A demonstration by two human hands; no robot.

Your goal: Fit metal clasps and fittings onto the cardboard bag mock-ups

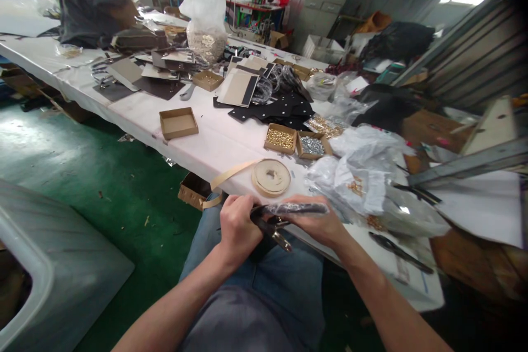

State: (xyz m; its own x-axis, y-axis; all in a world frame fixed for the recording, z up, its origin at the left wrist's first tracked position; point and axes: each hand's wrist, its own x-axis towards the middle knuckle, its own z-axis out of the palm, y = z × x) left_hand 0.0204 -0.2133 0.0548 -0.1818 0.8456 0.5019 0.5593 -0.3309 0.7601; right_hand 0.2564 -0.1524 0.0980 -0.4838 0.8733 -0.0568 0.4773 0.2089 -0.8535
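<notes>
Over my lap I hold a dark strap-like piece (295, 208) partly wrapped in clear plastic, with shiny metal fittings hanging below it; its exact kind is unclear. My left hand (240, 223) is closed around its left end. My right hand (315, 225) grips it from behind on the right, its fingers mostly hidden. Just beyond my hands, a roll of tan tape (271, 177) lies flat at the table edge, its loose end trailing left over the side. Behind the roll stand a small box of gold-coloured pieces (280, 138) and a box of silver pieces (312, 145).
On the white table (231, 143) are a shallow cardboard box (179, 122), black studded pieces (276, 111) and beige panels (239, 86). Crumpled plastic bags (363, 165) crowd the right, with a black-handled tool (400, 253) nearby. A large grey bin (61, 264) stands on the floor at left.
</notes>
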